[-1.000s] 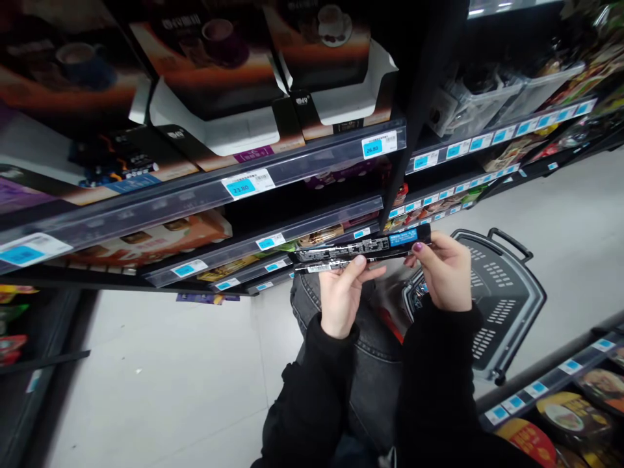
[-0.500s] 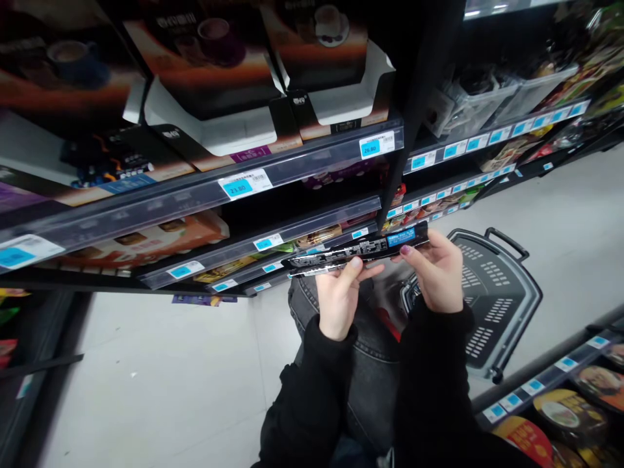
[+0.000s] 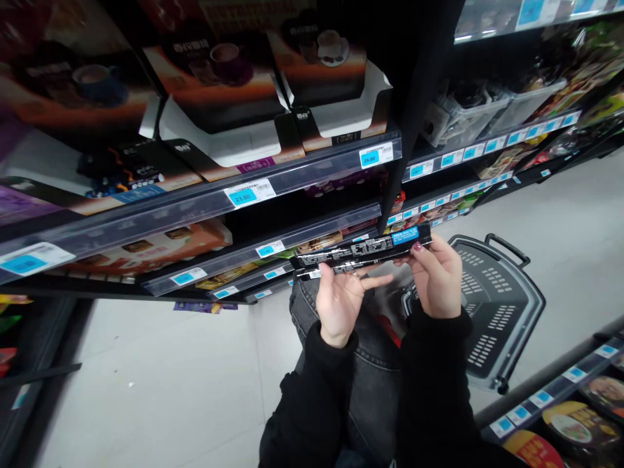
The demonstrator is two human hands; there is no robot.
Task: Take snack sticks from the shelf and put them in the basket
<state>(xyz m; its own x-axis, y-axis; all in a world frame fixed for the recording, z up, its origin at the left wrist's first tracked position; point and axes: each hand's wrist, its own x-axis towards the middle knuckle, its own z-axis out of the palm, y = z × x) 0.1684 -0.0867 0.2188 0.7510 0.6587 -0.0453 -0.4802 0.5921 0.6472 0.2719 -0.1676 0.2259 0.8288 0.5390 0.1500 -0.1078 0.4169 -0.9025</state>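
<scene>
A: Where's the packet (image 3: pixel 365 251)?
B: Mid-frame, a bit right of centre, in the air between both hands. Long, black, dense white print towards the camera, blue patch (image 3: pixel 405 234) near its right end. Tilted: right end higher in frame.
A: Right hand (image 3: pixel 439 276)?
B: Pinching the right end. Thumb on the front just below the patch, other fingers behind, mostly hidden.
A: Left (image 3: pixel 338 302)?
B: Light grasp. Thumb over the lower edge at the left part, index stuck out to the right below the packet. Remaining fingers largely hidden behind; can't tell how hard they press.
A: How to hold it well?
B: Right pinch at the very end, thumb off the patch. Left thumb to the rim only, clear of print. Light, even tension so the film lies flat; it looks thin, so a hard squeeze would likely crease it. Glare streaks on the film: a small roll should shift them.
A: Nearby?
B: Shelf edge (image 3: pixel 316 170) beyond it, open cartons (image 3: pixel 229 133) upper left. Basket (image 3: pixel 509 292) on the floor, right of frame.
</scene>
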